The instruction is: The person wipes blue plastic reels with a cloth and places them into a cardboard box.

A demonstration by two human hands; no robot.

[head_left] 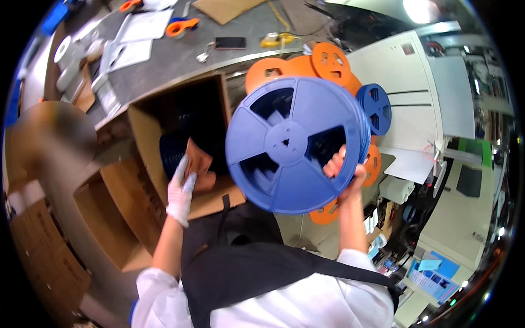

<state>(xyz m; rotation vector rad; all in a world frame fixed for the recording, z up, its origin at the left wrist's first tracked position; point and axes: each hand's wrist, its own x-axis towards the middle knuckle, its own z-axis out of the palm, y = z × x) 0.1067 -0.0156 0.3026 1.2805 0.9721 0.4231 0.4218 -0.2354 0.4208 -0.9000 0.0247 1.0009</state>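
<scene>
My bare right hand (353, 177) grips a large blue component reel (298, 191) by its lower right rim, with fingers through one of its openings. Layered edges at the reel's right side suggest more than one reel together. The reel's face is toward me. To its left, my left hand (179, 199), in a white glove, has its fingers at a folded brownish-pink piece (199, 164), blurred and of a kind I cannot make out. Both lie over an open cardboard box (143, 128). Dark blue reels (170, 153) show inside that box; its depth is in shadow.
Orange reels (331, 63) and a smaller blue reel (374, 109) stand behind the held reel. A grey workbench (191, 57) holds a phone (230, 43), tape rolls (182, 27) and papers. Another open carton (112, 218) stands at left, white machine cabinets (407, 93) at right.
</scene>
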